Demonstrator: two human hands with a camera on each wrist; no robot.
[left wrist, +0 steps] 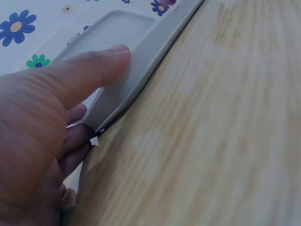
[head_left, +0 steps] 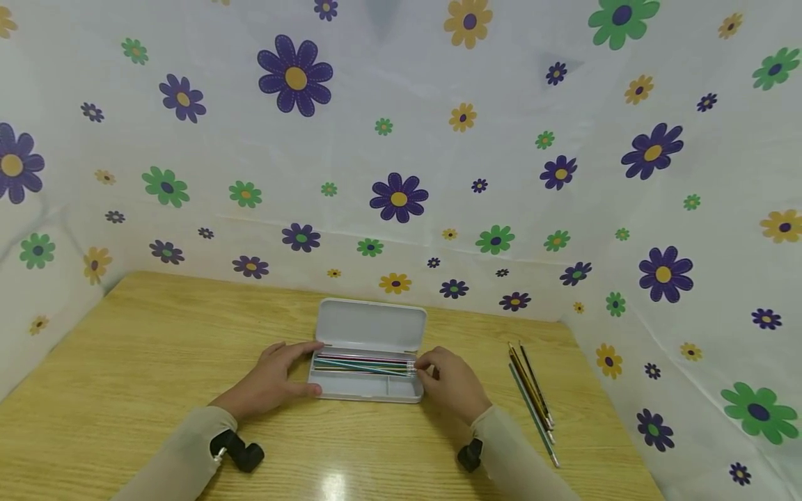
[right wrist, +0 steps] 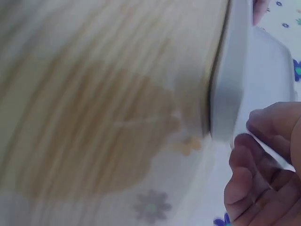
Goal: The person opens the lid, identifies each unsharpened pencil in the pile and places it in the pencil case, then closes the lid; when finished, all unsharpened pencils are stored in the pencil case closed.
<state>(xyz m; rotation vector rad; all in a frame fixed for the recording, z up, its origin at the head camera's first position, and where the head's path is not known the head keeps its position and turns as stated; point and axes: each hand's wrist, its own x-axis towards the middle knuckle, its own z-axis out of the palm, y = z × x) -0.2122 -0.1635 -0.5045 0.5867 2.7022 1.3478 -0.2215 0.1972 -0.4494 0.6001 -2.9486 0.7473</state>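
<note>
A pale grey pencil case [head_left: 371, 327] stands with its lid raised on the wooden table. Several pencils [head_left: 363, 364] lie lengthwise in its rear compartment, with their eraser ends to the right. My left hand [head_left: 269, 381] grips the case's left end; in the left wrist view its thumb [left wrist: 106, 66] presses on the front wall and the other fingers are at the end. My right hand [head_left: 452, 379] is at the right end, loosely curled fingertips beside the pencils' eraser ends. Nothing shows between thumb and forefinger in the right wrist view.
More pencils [head_left: 531, 390] lie in a loose bunch on the table to the right of my right hand. A flower-patterned sheet [head_left: 351, 153] rises behind the table and along both sides. The case's front compartment has a small divider [head_left: 388, 385].
</note>
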